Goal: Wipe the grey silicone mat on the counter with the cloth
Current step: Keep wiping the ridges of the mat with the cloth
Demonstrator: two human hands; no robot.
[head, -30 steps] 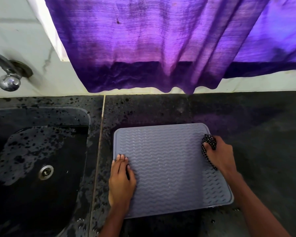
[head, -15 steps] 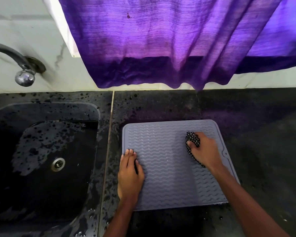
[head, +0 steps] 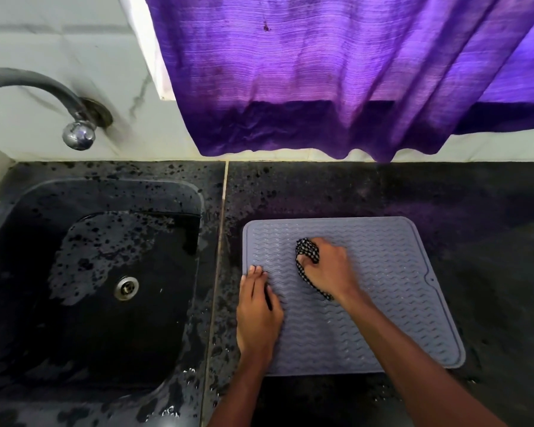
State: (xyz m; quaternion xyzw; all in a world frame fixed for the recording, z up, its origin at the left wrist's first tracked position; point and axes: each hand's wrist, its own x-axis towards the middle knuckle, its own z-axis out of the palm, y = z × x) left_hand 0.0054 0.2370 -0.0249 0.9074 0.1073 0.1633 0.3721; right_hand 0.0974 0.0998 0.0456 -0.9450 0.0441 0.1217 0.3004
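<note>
grey silicone mat lies flat on the dark speckled counter, just right of the black sink, its surface ribbed with wavy lines. the right hand sits on the mat's upper middle, fingers curled round a bunched black-and-white checked cloth that touches the mat. the left hand lies flat on the mat's left edge, fingers straight and together, holding nothing. a metal tap juts from the white wall above the sink, and a purple curtain hangs over the counter's back edge.
</note>
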